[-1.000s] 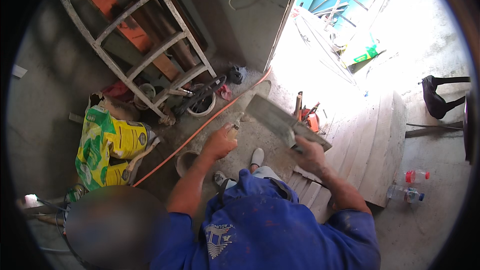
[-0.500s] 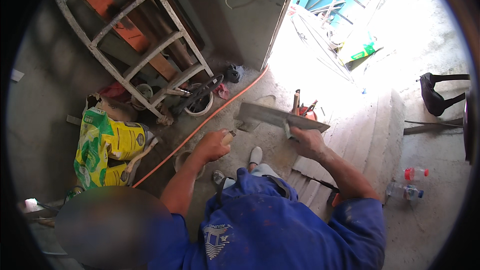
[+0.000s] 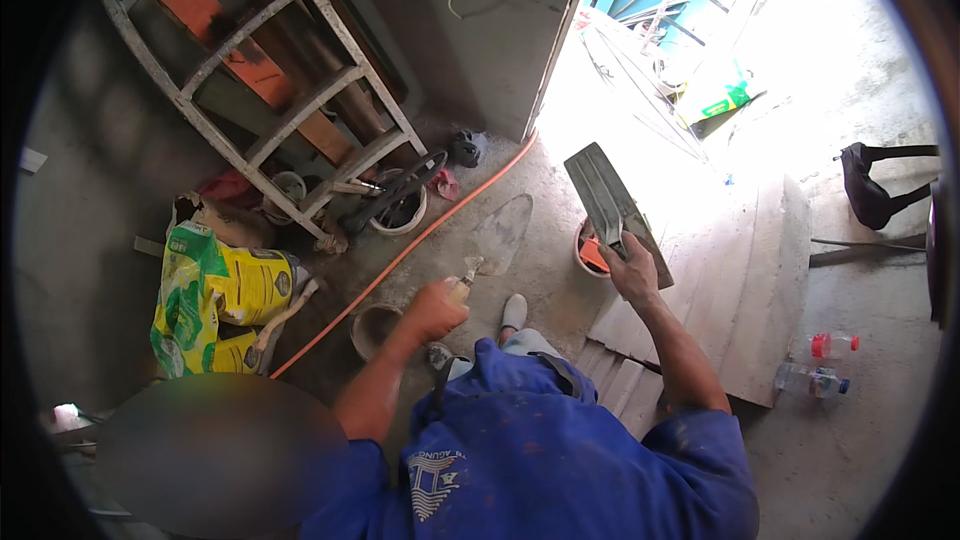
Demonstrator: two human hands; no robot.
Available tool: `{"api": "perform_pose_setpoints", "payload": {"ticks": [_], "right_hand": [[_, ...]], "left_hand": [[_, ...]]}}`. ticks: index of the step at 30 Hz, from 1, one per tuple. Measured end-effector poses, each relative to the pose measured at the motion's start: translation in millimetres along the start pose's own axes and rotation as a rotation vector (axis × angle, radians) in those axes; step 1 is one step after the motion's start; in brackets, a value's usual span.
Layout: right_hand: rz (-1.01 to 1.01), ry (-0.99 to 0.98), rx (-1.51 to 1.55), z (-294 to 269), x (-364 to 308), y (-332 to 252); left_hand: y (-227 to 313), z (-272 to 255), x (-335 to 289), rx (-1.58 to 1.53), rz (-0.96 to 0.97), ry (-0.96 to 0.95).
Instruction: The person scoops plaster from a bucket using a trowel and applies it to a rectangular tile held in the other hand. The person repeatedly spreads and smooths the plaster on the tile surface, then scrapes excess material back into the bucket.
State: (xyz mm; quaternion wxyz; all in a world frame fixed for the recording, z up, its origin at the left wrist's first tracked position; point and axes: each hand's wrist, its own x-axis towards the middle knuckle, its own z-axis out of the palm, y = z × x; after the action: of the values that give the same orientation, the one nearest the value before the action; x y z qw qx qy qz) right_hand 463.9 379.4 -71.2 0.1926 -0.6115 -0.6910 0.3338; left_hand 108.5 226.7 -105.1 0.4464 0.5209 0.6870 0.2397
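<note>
My left hand (image 3: 437, 310) is wrapped round the handle of a pointed trowel (image 3: 505, 230), whose blade points forward and right over the concrete floor. In my right hand (image 3: 634, 270) is the handle of a rectangular plastering float (image 3: 600, 190). The float is tilted, its handle side facing me and its long blade reaching up and forward. A gap separates the two tools. Partly hidden by the float and right hand is a bucket with an orange thing (image 3: 593, 255) in it. Beside my left forearm stands another bucket (image 3: 372, 332).
An orange hose (image 3: 400, 256) crosses the floor. At left stand yellow-green bags (image 3: 225, 290) and a leaning ladder (image 3: 290, 125), with a white bucket (image 3: 402, 218) by its foot. Stacked pale panels (image 3: 725, 280) and plastic bottles (image 3: 815, 380) lie at right. A blurred round shape covers the lower left.
The float has swung from lying crosswise to pointing up and forward, and my right hand has shifted slightly right. My left hand has moved right and slightly nearer; the trowel blade now shows fully.
</note>
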Motion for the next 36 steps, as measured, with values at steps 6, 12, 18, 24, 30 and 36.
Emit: {"api": "perform_pose_setpoints", "payload": {"ticks": [6,12,18,24,30,36], "right_hand": [[-0.190,-0.397,-0.227,9,-61,-51],[-0.099,-0.307,-0.124,18,-63,-51],[-0.210,-0.281,-0.095,30,-81,-55],[-0.125,-0.220,0.018,29,-82,-59],[-0.263,-0.207,-0.139,2,-64,-76],[-0.561,-0.383,-0.383,-35,-23,-86]], "left_hand": [[18,-18,7,0.084,-0.036,0.026],[-2,0,9,0.017,0.050,0.235],[15,-10,20,-0.137,-0.095,0.165],[15,-16,25,-0.107,-0.087,0.159],[26,-23,15,0.173,-0.011,0.160],[53,-53,8,0.373,0.077,-0.070]]}}
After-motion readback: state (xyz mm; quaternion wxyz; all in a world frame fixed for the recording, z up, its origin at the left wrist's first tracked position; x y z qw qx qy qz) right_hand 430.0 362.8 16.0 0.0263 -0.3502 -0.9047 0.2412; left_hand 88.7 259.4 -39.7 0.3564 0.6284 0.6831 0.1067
